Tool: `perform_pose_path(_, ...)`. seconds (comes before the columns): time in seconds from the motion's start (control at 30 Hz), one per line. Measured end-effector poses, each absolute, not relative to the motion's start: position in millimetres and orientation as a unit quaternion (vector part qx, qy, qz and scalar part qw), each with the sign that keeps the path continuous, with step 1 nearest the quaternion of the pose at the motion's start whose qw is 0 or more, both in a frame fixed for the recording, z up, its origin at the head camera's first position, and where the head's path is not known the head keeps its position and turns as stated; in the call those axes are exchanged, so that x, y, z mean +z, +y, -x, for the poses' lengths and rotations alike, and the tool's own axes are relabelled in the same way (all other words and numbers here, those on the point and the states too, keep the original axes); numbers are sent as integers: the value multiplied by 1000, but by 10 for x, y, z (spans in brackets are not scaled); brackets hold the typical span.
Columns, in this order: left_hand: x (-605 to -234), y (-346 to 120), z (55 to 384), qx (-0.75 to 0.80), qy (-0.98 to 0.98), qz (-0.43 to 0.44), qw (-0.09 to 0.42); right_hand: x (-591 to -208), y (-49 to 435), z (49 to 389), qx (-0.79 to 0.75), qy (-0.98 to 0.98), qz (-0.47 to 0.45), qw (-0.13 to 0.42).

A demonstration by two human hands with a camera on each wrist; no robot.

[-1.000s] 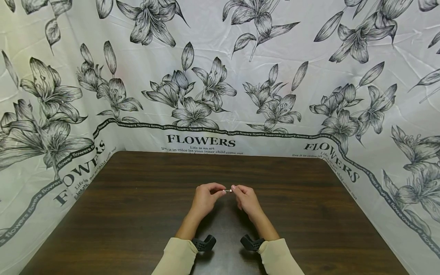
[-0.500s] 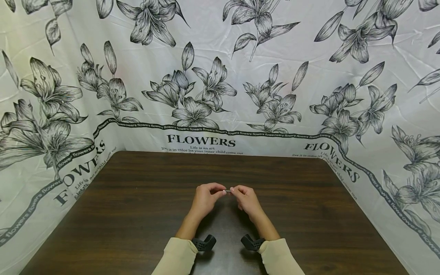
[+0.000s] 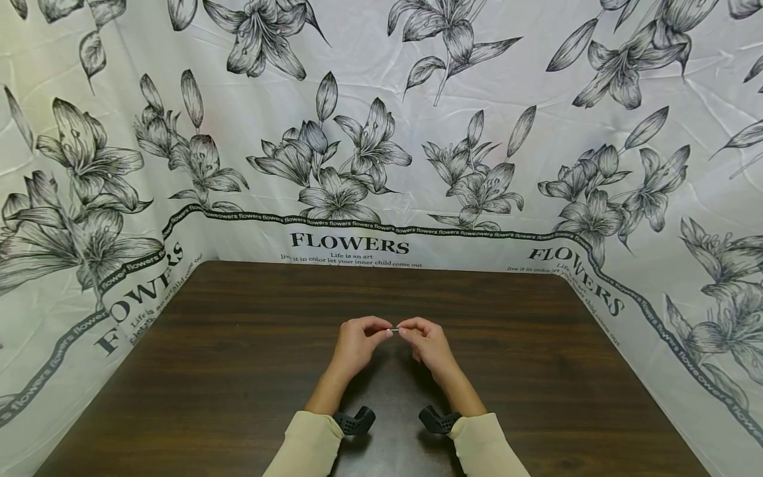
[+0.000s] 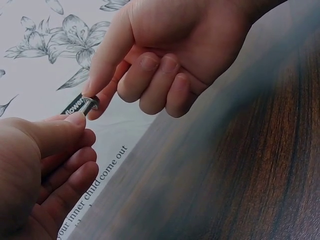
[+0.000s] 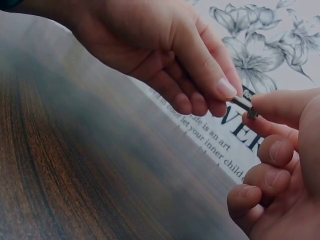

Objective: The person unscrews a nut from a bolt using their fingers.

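A small metal bolt [image 4: 87, 107] with a threaded shaft spans the gap between my two hands, above the table. My left hand [image 3: 355, 346] pinches one end of it between thumb and forefinger. At the other end sits a nut [image 5: 253, 114], which my right hand [image 3: 432, 346] holds between thumb and forefinger. In the left wrist view a flat, washer-like rim shows by the right fingertips. The left fingertips hide the bolt's far end. The other fingers of the right hand are curled in toward the palm.
Below the hands lies a dark wooden table [image 3: 238, 371]. A white cloth [image 3: 465, 252] printed with flowers and lettering hangs around its back and sides. Each wrist wears a black camera mount [image 3: 355, 421], next to a cream sleeve [image 3: 312, 445].
My right fingertips have shifted slightly left along the bolt, and the right forefinger is now bent a little differently. The left hand stays nearly still.
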State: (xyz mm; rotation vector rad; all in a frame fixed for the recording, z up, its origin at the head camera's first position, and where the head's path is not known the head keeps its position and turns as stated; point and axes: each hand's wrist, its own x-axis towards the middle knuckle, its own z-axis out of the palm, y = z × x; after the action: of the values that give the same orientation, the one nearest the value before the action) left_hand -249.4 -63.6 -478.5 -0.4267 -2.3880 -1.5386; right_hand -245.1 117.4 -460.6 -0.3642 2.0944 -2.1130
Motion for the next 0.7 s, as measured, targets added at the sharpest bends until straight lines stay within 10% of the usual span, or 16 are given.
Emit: perform_pose_path(0.7,-4800,-612,2502,-524,-831,139,126,-4623,1189,2448,-727,666,153,57)
